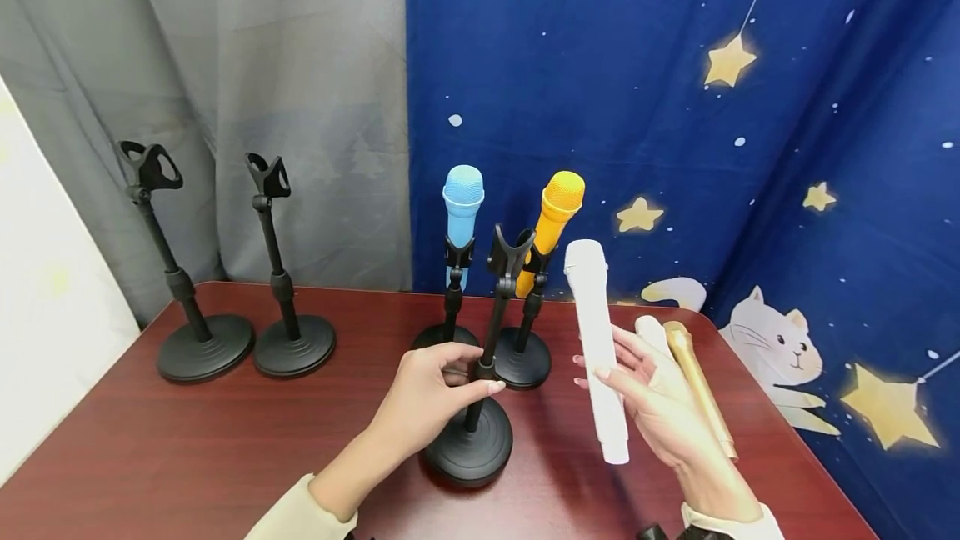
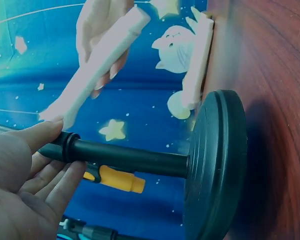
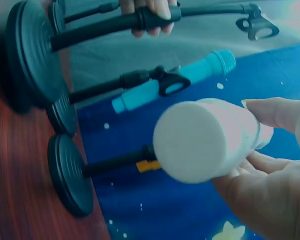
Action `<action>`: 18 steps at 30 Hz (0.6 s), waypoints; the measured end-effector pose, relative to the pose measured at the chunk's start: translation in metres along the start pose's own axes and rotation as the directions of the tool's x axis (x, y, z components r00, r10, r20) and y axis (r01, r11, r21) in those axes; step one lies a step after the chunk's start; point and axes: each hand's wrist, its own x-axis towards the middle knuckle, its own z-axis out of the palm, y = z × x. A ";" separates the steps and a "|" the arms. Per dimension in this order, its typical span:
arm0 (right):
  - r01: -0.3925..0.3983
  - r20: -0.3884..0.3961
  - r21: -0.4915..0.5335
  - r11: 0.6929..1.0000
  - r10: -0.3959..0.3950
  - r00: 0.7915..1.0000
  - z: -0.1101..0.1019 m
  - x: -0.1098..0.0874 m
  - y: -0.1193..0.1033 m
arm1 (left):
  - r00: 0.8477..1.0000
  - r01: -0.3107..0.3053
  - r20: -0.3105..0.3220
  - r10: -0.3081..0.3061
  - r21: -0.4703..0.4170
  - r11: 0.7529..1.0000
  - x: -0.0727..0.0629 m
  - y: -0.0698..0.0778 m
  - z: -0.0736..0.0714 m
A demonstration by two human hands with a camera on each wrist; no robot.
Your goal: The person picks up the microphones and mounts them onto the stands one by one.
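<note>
My left hand point(image 1: 431, 394) grips the pole of a black microphone stand point(image 1: 468, 444), thumb on one side and fingers on the other. The stand's clip at the top holds nothing. To its right, my right hand point(image 1: 663, 394) pinches a white microphone point(image 1: 596, 348) between thumb and fingers, its head pointing up and its flat end down. The microphone is apart from the stand. In the right wrist view, the white microphone's round end point(image 3: 190, 142) faces the camera. The left wrist view shows the stand's round base point(image 2: 217, 165) with a shadow on the table beside it.
Behind the held stand, a blue microphone point(image 1: 462, 198) and a yellow microphone point(image 1: 558, 207) sit in stands. Two bare stands point(image 1: 206, 347) point(image 1: 295, 344) are at the left. A gold microphone point(image 1: 697, 382) and another white microphone point(image 1: 652, 332) lie at the right edge.
</note>
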 end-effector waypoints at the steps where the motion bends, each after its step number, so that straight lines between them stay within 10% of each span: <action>1: 0.007 0.010 0.011 1.000 -0.007 1.000 0.002 0.001 -0.001 | 1.000 -0.005 -0.004 0.005 0.010 1.000 0.000 -0.001 0.001; 18: 0.182 -0.042 0.120 0.976 -0.178 0.983 0.030 0.018 -0.012 | 0.999 -0.045 0.030 0.042 0.104 0.994 -0.004 -0.006 0.020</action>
